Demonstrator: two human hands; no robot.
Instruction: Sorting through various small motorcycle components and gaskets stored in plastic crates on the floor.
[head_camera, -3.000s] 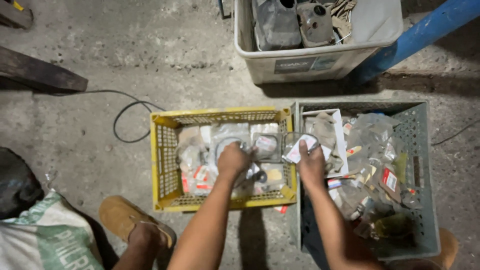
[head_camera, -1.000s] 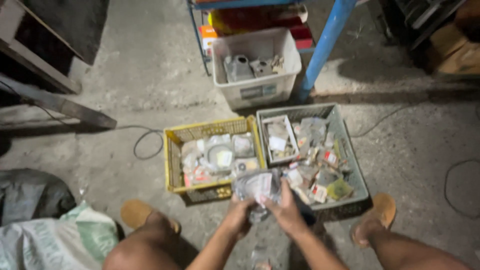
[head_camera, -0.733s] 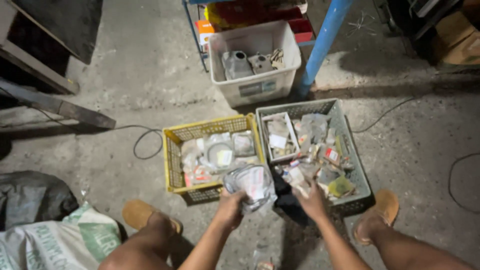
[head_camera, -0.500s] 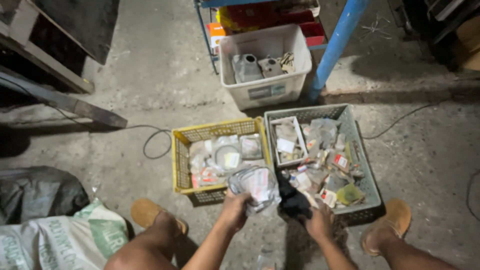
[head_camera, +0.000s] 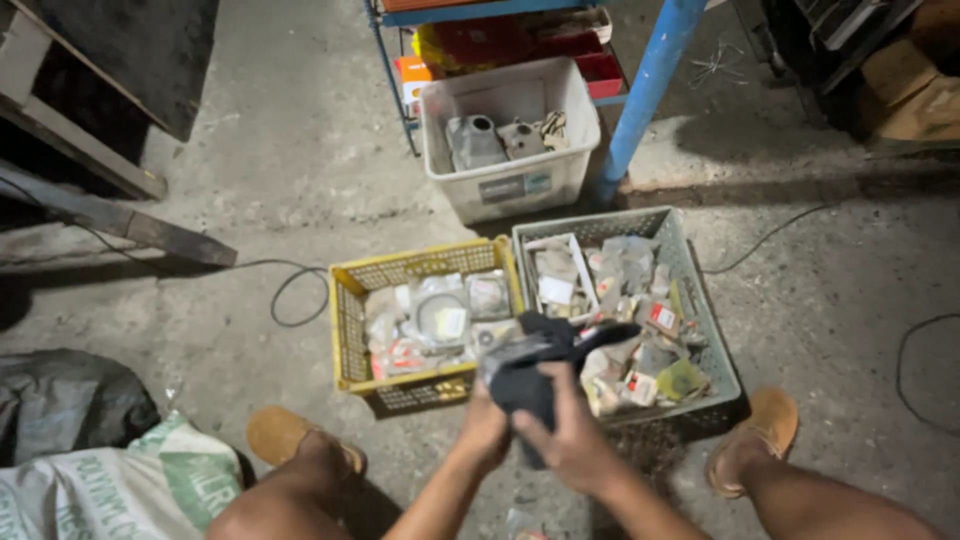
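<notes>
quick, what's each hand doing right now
left hand: closed on the dark cloth.
right hand: closed on the same dark cloth.

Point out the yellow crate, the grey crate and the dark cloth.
yellow crate (head_camera: 347, 330), head view, left wall.
grey crate (head_camera: 700, 300), head view, right wall.
dark cloth (head_camera: 525, 385), head view, middle, between both hands.

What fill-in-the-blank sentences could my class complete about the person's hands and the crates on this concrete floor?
1. Both hands, left hand and right hand, hold a dark ____ cloth.
2. The yellow plastic crate sits to the ____ of the grey plastic crate.
3. The white plastic tub stands beside a ____ metal post.

Missing words: black; left; blue
</notes>
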